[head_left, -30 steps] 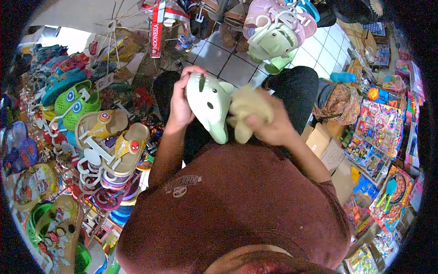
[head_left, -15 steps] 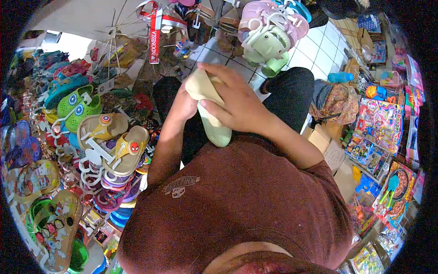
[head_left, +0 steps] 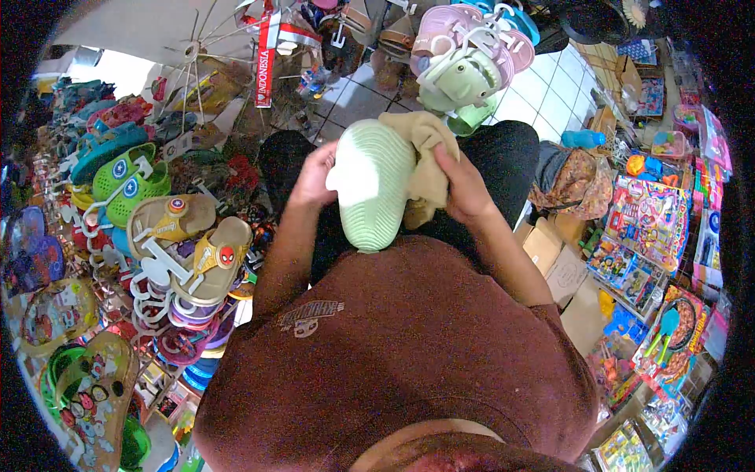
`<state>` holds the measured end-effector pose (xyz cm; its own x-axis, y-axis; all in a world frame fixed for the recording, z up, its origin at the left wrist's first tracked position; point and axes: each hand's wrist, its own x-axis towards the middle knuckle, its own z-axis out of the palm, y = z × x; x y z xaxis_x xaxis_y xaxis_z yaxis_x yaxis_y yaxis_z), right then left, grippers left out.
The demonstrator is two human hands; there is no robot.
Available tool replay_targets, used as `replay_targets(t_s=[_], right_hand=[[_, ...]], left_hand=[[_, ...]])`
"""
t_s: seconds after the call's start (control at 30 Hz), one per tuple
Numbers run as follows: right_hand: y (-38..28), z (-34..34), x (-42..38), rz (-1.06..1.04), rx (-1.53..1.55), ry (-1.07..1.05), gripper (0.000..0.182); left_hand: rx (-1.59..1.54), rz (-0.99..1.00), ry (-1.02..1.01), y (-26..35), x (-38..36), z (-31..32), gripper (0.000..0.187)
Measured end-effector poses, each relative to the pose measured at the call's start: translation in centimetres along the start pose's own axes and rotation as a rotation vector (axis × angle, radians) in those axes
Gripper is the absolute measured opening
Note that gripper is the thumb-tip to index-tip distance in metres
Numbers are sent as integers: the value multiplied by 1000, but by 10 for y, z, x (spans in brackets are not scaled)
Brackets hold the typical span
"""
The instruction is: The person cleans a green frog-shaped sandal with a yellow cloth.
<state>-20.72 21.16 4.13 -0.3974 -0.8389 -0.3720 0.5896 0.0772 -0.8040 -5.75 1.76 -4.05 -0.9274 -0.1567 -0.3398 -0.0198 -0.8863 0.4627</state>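
Note:
A pale green slipper (head_left: 379, 197) is held up above my lap, its ridged sole turned towards me and its upper part brightly lit. My left hand (head_left: 317, 178) grips its left edge, with some fingers hidden behind it. On the other side, my right hand (head_left: 467, 187) clutches a crumpled beige cloth (head_left: 429, 161). This cloth lies against the slipper's right edge and partly behind it.
Sandals and clogs on hangers crowd the left, including brown sandals (head_left: 209, 267) and green clogs (head_left: 130, 197). Shark-faced slippers (head_left: 464, 79) hang ahead over the tiled floor (head_left: 543, 90). Packaged toys (head_left: 649, 216), cardboard boxes (head_left: 562, 267) and a patterned bag (head_left: 572, 181) stand at right.
The slipper has turned so its ridged sole faces me. The cloth, earlier wrapped over its upper end under both hands, has moved right with my right hand; my hands are further apart.

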Motion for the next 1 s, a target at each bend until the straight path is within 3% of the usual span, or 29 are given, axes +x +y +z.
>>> replay_targets(t_s=[0.07,0.1,0.23,0.33,0.37,0.47,0.53,0.57,0.63,0.67,0.73,0.8,0.87,0.9,1.0], right_hand=[[-2,2,-2,117,281,79,54],[0,0,-1,106,365,67,55],[0,-14,5,111,602,107,57],[-2,-36,8,68,831,-33,57],[0,-42,8,-42,970,-301,56],[-24,-41,5,-130,930,-336,56],[-33,-52,-2,-219,774,-197,56],[-35,-55,-3,-265,694,-130,56],[-35,-52,-1,-155,559,-64,60],[-34,-49,-1,-101,493,-27,63],[-21,-24,5,-191,26,-38,73],[-6,-9,20,-300,-465,-27,65],[-10,3,22,-282,-306,-81,61],[-13,7,22,-275,-225,-111,58],[-10,6,24,-225,-89,-38,54]], left_hand=[[174,52,300,-25,-2,4,49],[-223,-95,163,-57,15,-55,56],[-199,-65,122,-46,6,7,75],[-326,38,-58,-51,-1,17,76],[-350,73,-68,-52,-4,23,77],[-364,157,-82,-44,-13,46,83],[-308,179,-68,-45,-16,42,95],[-214,232,-53,-46,-19,42,87],[-21,330,-24,-44,-31,55,72],[-54,220,10,-42,-30,57,71],[-119,-8,81,-39,-29,62,70],[45,79,134,-32,-31,74,67],[210,178,185,-24,-31,85,65],[41,4,244,-22,-39,73,54],[473,276,255,-41,-47,51,43]])
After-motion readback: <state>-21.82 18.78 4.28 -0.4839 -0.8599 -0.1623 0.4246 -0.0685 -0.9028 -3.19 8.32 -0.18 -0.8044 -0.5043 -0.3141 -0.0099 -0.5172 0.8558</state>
